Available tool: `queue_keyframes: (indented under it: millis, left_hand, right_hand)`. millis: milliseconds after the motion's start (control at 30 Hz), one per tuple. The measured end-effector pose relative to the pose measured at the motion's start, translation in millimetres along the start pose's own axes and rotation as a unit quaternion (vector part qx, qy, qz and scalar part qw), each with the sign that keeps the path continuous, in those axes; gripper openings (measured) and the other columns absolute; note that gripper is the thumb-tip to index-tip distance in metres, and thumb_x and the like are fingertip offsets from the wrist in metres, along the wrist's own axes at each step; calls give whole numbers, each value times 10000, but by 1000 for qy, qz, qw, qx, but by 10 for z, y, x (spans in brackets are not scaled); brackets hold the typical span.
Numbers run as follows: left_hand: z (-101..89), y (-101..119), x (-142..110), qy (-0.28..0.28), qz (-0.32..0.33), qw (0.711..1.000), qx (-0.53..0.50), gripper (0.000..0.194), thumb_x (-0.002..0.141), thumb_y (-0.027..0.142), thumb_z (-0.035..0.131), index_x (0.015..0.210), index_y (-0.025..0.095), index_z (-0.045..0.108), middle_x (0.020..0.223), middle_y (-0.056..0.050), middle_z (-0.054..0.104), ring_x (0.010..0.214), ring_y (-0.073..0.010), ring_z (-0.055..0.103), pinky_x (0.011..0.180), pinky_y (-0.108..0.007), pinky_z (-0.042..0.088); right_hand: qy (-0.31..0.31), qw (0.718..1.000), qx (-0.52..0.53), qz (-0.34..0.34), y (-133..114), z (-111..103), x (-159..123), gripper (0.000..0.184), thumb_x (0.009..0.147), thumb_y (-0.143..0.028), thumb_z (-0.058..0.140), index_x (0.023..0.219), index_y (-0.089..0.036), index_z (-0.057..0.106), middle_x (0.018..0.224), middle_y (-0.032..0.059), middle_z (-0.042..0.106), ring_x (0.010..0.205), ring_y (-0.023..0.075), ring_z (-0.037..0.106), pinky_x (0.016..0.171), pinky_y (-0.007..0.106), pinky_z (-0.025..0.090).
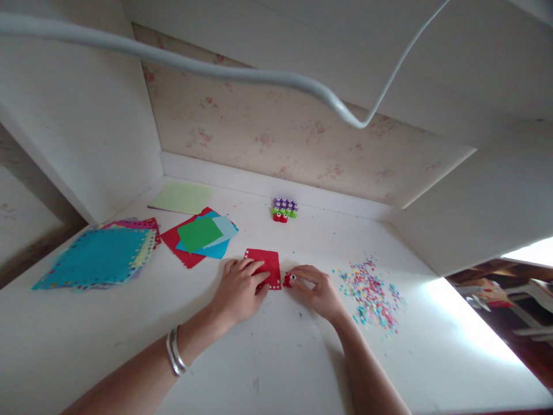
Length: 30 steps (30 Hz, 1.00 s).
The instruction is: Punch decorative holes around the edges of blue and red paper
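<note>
A small sheet of red paper (273, 263) lies on the white table, with punched holes along its lower edge and upper left corner. My left hand (241, 288) rests over its left part, fingers spread and lying on the sheet. Just right of the paper, my right hand (314, 290) has its thumb and fingers closed around a small red craft punch (288, 280) with a white-and-black top. The punch sits close to the paper's right edge; whether they touch I cannot tell.
Several purple, green and red craft punches (285, 208) stand at the back. Coloured sheets (199, 233), pale green paper (184, 197) and a stack of hole-edged blue paper (103, 256) lie left. Paper confetti (374, 294) is scattered right. A white cable (259, 75) hangs across above.
</note>
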State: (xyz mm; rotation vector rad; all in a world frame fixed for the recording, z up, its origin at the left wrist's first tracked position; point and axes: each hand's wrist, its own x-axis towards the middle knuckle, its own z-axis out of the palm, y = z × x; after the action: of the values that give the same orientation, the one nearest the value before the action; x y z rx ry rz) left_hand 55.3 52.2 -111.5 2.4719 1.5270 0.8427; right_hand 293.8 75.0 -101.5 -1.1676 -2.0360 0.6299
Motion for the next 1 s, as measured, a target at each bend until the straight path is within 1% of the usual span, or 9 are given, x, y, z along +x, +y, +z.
queue_keyframes:
  millis: [100,233,333,467,633,767,900,1000]
  left_hand:
    - [-13,4,4,-7,-4,1000,-6,235,904,278,598,1101,281,726,1271,-57,678,1194,-293,563,1007,-538,373]
    - [-26,11,8,-18,-7,1000,-14,241,896,239,595,1097,276,723,1265,-58,683,1196,-279,577,1017,-549,361]
    - [-23,11,4,-20,-6,1000,-17,246,893,223,591,1094,270,725,1269,-62,684,1202,-277,582,1021,-550,360]
    - [-12,2,5,-21,-1,1000,-14,250,886,210,592,1087,267,729,1272,-65,685,1206,-276,584,1028,-540,361]
    - [11,-13,14,-20,0,1000,-10,253,886,218,590,1089,278,728,1278,-54,683,1201,-278,583,1024,-536,364]
    - [19,-12,13,-21,-4,1000,-9,245,896,228,575,1081,284,726,1277,-44,680,1198,-276,588,1028,-542,354]
    - [16,-5,9,-24,-7,1000,-10,255,899,220,560,1087,286,719,1284,-46,674,1179,-272,606,1035,-554,339]
    - [21,-6,8,-27,-8,1000,-14,258,902,215,553,1092,285,714,1290,-49,671,1175,-270,610,1036,-556,332]
  right_hand:
    - [33,999,-3,28,59,-52,6,229,924,-419,631,995,-259,779,1048,88,748,999,260,685,905,441,549]
    - [114,989,-42,82,223,-99,34,331,917,-504,606,1020,-241,778,1110,106,727,1045,271,669,931,435,530]
    - [159,977,-69,121,373,-173,45,415,918,-548,569,1069,-215,765,1136,121,713,1009,273,676,881,423,542]
    - [191,965,-97,150,536,-300,29,448,928,-534,530,1088,-179,752,1118,139,715,951,281,684,854,442,532]
    - [211,957,-133,151,639,-359,21,387,925,-445,495,1059,-190,752,1125,122,725,1033,283,665,927,434,498]
    - [210,954,-154,145,680,-348,30,354,912,-377,462,1009,-204,755,1102,109,733,1003,271,676,893,404,510]
    - [208,953,-166,142,722,-356,34,351,896,-301,424,1028,-207,736,1103,105,734,997,263,679,889,395,506]
    - [208,952,-173,142,743,-368,34,355,898,-292,410,1034,-195,722,1084,115,736,986,264,681,882,397,506]
